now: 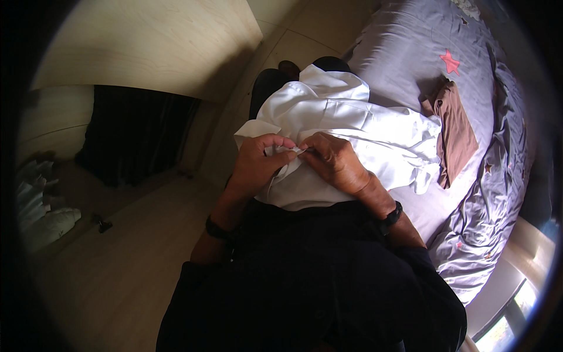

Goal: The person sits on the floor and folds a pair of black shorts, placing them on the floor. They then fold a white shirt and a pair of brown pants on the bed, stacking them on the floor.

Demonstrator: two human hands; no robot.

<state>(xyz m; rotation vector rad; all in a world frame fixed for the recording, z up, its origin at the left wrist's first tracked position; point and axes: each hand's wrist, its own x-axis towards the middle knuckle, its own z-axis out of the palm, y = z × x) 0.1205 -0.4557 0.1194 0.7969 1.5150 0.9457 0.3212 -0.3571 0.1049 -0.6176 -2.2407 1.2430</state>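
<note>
A white shirt point(346, 120) lies spread over my lap, its far side reaching onto the bed on the right. My left hand point(257, 163) pinches an edge of it between thumb and index finger. Close beside it, my right hand point(337, 161) grips the same edge with its fingertips, the two hands almost touching. Whatever small detail sits between the fingertips is too small to make out. Folds of the shirt hang below both hands toward my dark top.
At right is a bed with a grey sheet point(404, 44), bearing a folded brown cloth point(457, 135) and a crumpled star-patterned cover point(492, 182). A pale wooden panel point(158, 41) stands at upper left, above a dark cloth mass point(135, 135). White bundles point(53, 229) lie at far left.
</note>
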